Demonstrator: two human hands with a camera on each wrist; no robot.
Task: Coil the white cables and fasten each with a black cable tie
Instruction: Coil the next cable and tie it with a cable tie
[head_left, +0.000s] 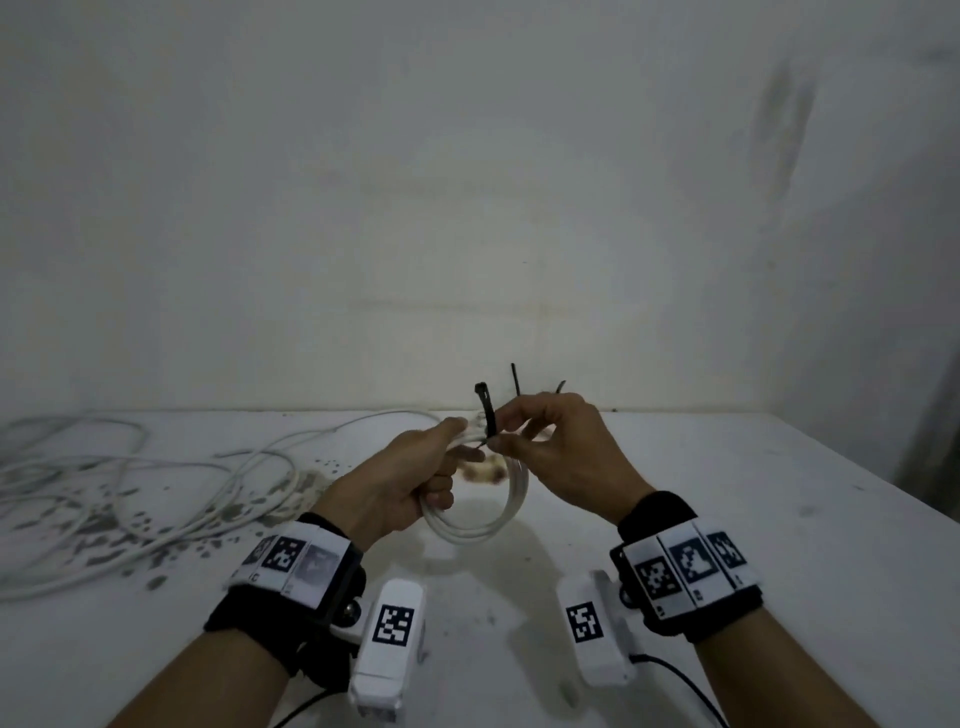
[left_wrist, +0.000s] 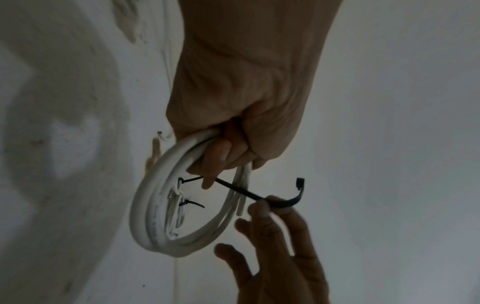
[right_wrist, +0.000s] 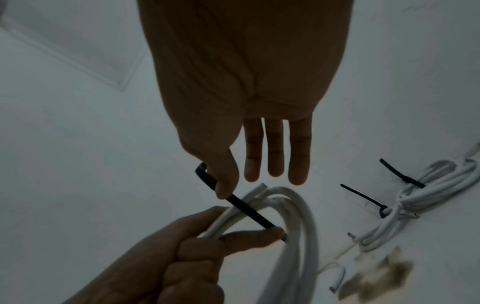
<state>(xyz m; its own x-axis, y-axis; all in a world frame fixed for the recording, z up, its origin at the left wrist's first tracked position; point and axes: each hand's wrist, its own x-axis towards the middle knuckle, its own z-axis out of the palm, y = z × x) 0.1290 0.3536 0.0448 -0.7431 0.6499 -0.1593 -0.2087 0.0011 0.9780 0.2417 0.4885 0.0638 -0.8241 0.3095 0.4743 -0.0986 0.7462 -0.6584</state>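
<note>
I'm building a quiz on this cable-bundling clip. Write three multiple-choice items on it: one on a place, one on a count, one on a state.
1. Where do the loose, uncoiled white cables lie?
A. on the white table's left part
B. on the floor
C. over the right forearm

2. How many already tied white cable bundles, each with a black tie tail sticking out, lie on the table in the right wrist view?
A. none
B. two
C. five

3. What is the state of the black plastic cable tie at the hand-held white cable coil?
A. cut off short
B. locked tight
C. not yet closed

Answers:
1 A, they sprawl left of the left hand.
2 B, two tails stand up there.
3 C, the right hand pinches it and its head end hangs free.
</note>
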